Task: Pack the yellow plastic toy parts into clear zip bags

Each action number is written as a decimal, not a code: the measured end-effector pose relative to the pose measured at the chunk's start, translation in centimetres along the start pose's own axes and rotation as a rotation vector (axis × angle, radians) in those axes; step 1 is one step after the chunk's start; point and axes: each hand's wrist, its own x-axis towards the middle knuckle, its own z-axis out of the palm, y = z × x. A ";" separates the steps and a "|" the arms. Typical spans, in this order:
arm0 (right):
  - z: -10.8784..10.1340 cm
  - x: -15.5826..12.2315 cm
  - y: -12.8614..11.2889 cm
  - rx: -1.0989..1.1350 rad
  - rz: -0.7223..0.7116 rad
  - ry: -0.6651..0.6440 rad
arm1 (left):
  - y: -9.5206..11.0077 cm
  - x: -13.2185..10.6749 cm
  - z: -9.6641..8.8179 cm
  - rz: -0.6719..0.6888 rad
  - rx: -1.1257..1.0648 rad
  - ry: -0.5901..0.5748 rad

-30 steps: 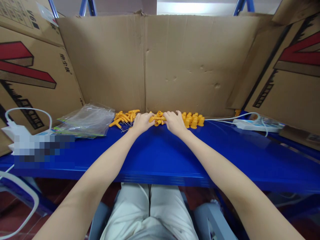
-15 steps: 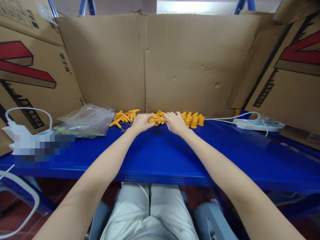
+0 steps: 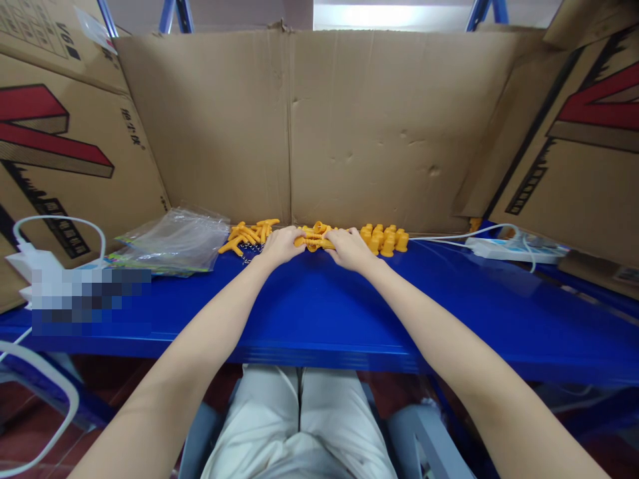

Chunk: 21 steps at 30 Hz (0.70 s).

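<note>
Near the back of the blue table (image 3: 319,299), my left hand (image 3: 282,245) and my right hand (image 3: 348,246) face each other with fingers closed. Between them are yellow plastic parts (image 3: 314,241), some ridged or spiral-looking; the left fingers grip one end of a part and the right fingers the other side. The fingertips partly hide the exact shape. Left of my left hand lie several yellow T-shaped handles (image 3: 243,233) with twisted metal shanks. Just right of my right hand stand rows of yellow cup-like pieces (image 3: 382,239).
Clear plastic bags (image 3: 174,239) lie in a stack to the left, beside a white charger (image 3: 37,266) with a cable. A white power strip (image 3: 516,249) sits on the right. Cardboard walls (image 3: 379,126) close off the back and sides.
Both hands stay in almost the same place on the yellow parts. The right fingers have shifted slightly; the piles are unmoved.
</note>
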 end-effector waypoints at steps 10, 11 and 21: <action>-0.3 -0.2 1.3 -0.085 0.103 0.200 | -1.4 0.4 -0.4 -0.179 0.076 0.020; -0.2 -0.3 1.7 -0.077 0.118 0.213 | -1.9 0.4 -0.5 -0.240 0.085 0.040; 0.2 -0.4 2.0 -0.041 0.142 0.170 | -6.3 -0.6 0.5 -0.420 0.095 0.056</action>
